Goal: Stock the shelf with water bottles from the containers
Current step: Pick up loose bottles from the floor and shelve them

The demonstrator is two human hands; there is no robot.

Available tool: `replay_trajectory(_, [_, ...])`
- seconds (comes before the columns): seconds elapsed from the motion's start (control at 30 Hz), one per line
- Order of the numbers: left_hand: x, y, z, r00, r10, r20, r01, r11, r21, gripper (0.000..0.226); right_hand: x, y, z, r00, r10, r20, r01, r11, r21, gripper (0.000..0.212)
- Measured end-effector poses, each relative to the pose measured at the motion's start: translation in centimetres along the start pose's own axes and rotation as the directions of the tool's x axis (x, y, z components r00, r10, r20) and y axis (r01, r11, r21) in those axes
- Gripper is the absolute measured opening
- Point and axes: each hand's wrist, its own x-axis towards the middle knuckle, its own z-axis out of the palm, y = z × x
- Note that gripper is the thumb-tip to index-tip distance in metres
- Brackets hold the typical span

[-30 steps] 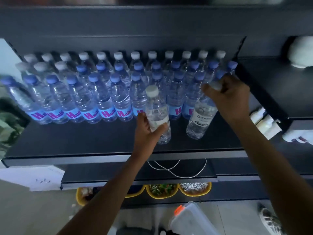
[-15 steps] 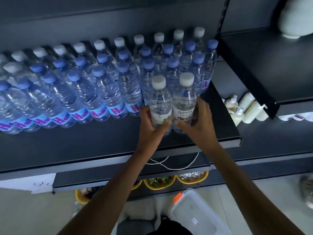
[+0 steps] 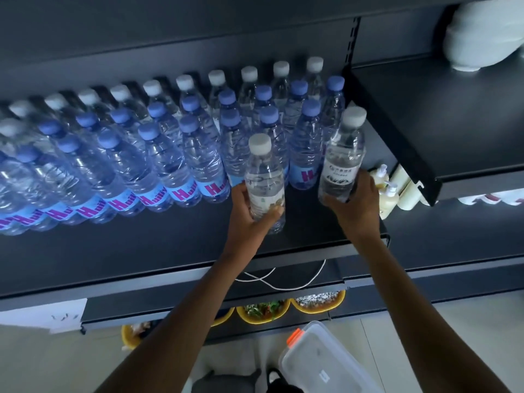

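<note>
On the floor, nearest: a clear lidded container (image 3: 326, 364) is sitting below the arms; whether any bottles are lying in it is not showing.
Lower level: yellow bowls (image 3: 263, 312) are sitting under a looping white cable (image 3: 283, 285), well apart from the work.
Left grip (image 3: 246, 219): is wrapping round the lower body of the left bottle (image 3: 262, 177), thumb lying across the label; this white-capped bottle is standing on the shelf (image 3: 113, 251), just in front of the stocked rows.
Right grip (image 3: 357, 208): is clasping the right bottle (image 3: 343, 157) low on its label, near the shelf's right end; the fingers are hiding its base, so I cannot tell whether it is resting yet.
Step in hand: probably starting a new front row, both bottles going in at once.
Doing it well: holding low is helping; sliding each bottle back until it is touching the row behind, labels facing out, before letting go.
Watching for: the right bottle is crowding the edge above the pump bottles (image 3: 388, 194).
Behind: blue-capped bottles (image 3: 198, 154) are standing in tight rows.
Farthest: white-capped bottles (image 3: 184, 82) are lining the back.
</note>
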Motion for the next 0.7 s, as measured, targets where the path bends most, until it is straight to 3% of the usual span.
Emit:
replay_trajectory(0.2, [-0.1, -0.3, 0.7, 0.999, 0.026, -0.038, -0.025, 0.999, 0.027, 0.063, 2.8, 0.3, 0.9, 0.998, 0.030, -0.046, -0.030, 1.000, -0.006, 0.079])
replay_trajectory(0.37, [0.0, -0.5, 0.9, 0.998, 0.049, -0.041, -0.046, 0.996, 0.072, 0.067, 4.3, -0.3, 2.1, 1.000, 0.001, 0.002, -0.001, 1.000, 0.008, 0.079])
replay_trajectory(0.5, [-0.1, -0.3, 0.6, 0.999, 0.032, -0.007, -0.031, 0.998, 0.055, 0.068, 3.4, -0.4, 1.8, 0.994, 0.105, 0.018, -0.106, 0.986, 0.126, 0.080])
replay_trajectory(0.63, [-0.5, 0.2, -0.4, 0.999, -0.006, 0.046, 0.002, 0.997, 0.075, 0.062, -1.5, -1.4, 2.2, 0.997, 0.076, -0.029, -0.066, 0.960, 0.274, 0.048])
replay_trajectory(0.7, [-0.6, 0.6, -0.9, 0.997, -0.019, 0.072, 0.015, 0.998, 0.067, 0.061, -4.1, -2.6, 2.9, 0.989, -0.005, 0.148, -0.045, 0.942, 0.333, 0.042])
